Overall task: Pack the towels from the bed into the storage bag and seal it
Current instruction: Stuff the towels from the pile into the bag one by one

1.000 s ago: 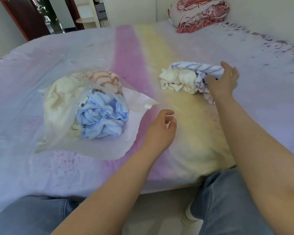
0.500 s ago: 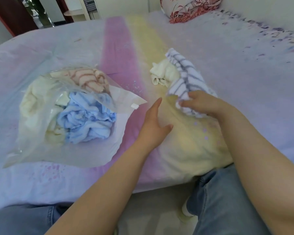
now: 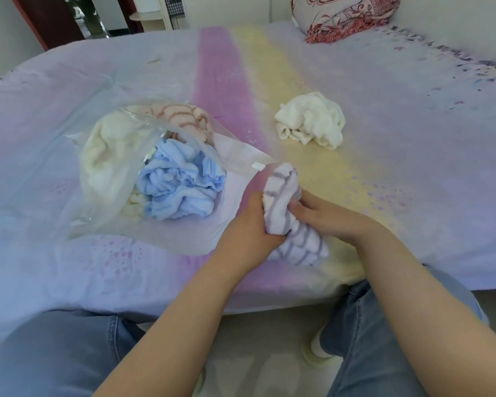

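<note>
A clear plastic storage bag [image 3: 226, 230] lies on the bed at the left with its mouth facing right. Inside it are a blue towel [image 3: 181, 187], a cream towel [image 3: 109, 156] and a pink-striped towel [image 3: 181, 118]. A white towel with purple stripes [image 3: 287, 213] is bunched between both hands near the bed's front edge, just right of the bag's mouth. My left hand [image 3: 249, 224] grips its left side and my right hand [image 3: 324, 216] grips its right side. A crumpled cream towel [image 3: 309, 121] lies loose on the bed farther back.
The bed sheet [image 3: 413, 124] is lilac with pink and yellow bands. A red-patterned pillow [image 3: 344, 15] sits at the far edge. A white slider clip [image 3: 259, 165] sits at the bag's corner. My knees in jeans [image 3: 58, 353] are below the bed edge.
My right hand lifted the striped towel off the cream one and drew it toward me. My left hand came over and took hold of it too.
</note>
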Demonstrator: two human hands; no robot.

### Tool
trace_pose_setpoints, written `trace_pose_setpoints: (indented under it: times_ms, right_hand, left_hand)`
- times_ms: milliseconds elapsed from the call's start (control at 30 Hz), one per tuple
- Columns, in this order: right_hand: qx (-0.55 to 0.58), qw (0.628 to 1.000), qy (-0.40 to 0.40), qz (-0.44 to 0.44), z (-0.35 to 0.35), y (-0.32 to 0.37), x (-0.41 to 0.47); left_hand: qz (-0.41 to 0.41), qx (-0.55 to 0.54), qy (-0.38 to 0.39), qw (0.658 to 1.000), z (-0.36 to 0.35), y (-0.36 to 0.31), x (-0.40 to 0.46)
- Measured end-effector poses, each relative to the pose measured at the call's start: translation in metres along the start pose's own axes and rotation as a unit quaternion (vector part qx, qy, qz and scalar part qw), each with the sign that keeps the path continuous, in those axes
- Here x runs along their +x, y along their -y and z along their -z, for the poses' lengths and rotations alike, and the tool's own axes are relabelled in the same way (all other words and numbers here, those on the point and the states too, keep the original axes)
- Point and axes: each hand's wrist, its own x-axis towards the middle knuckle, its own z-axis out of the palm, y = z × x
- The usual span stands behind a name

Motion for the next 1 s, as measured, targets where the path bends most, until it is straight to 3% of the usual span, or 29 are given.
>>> trace_pose_setpoints:
  times_ms: [67,100,133,167,200,233,300,333,400,433,500,600,700,767,867,933,1000]
  right_hand:
    - [0.015,0.998,0.024,0.062,-0.028,-0.031,-0.013]
    - [0.066,0.997,0.005,0.049,-0.034,-0.040,-0.025]
    - [0.130,0.991,-0.028,-0.019,-0.046,-0.030,-0.032]
    - [0.137,0.991,-0.008,-0.005,-0.058,-0.019,-0.037]
    - [0.150,0.987,-0.048,-0.016,-0.062,-0.015,-0.030]
    - [0.174,0.975,-0.138,-0.030,-0.067,0.000,-0.019]
    - [0.269,0.933,-0.236,0.038,-0.070,0.023,-0.037]
    - [0.290,0.909,-0.290,0.075,-0.074,0.029,-0.033]
    - [0.298,0.884,-0.348,0.097,-0.086,0.039,-0.035]
    - [0.294,0.888,-0.341,0.092,-0.094,0.049,-0.032]
    - [0.207,0.915,-0.328,0.112,-0.106,0.067,-0.025]
    - [-0.052,0.947,-0.252,0.191,-0.115,0.089,0.011]
    - [-0.250,0.945,-0.165,0.133,-0.129,0.091,0.064]
    - [-0.279,0.956,-0.062,0.067,-0.129,0.092,0.082]
    - [-0.186,0.977,0.078,0.071,-0.109,0.095,0.077]
    - [-0.196,0.973,0.086,0.091,-0.098,0.100,0.059]
    - [-0.339,0.936,0.000,0.089,-0.098,0.106,0.038]
  left_hand:
    - [-0.018,-0.006,-0.044,0.999,0.002,0.004,-0.009]
    - [-0.036,-0.001,-0.054,0.998,0.002,0.005,-0.014]
    - [-0.048,-0.003,-0.050,0.998,0.003,0.006,-0.018]
    - [-0.060,-0.013,-0.046,0.997,0.004,0.007,-0.023]
    - [-0.068,-0.039,-0.041,0.996,0.009,0.005,-0.029]
    - [-0.074,-0.074,-0.038,0.994,0.015,0.003,-0.034]
    - [-0.073,-0.146,-0.038,0.986,0.029,0.007,-0.047]
    - [-0.063,-0.183,-0.065,0.979,0.034,0.010,-0.055]
    - [-0.019,-0.198,-0.203,0.959,0.040,0.020,-0.073]
    - [0.012,-0.189,-0.279,0.941,0.041,0.026,-0.080]
    - [0.089,-0.197,-0.344,0.914,0.045,0.035,-0.088]
    - [0.190,-0.160,-0.298,0.922,0.051,0.055,-0.084]
    - [0.225,-0.090,-0.267,0.933,0.054,0.066,-0.074]
    - [0.224,-0.078,-0.273,0.932,0.055,0.068,-0.071]
    - [0.228,-0.068,-0.270,0.933,0.057,0.075,-0.074]
    - [0.224,-0.063,-0.260,0.937,0.058,0.077,-0.076]
    - [0.213,-0.062,-0.255,0.941,0.059,0.074,-0.075]
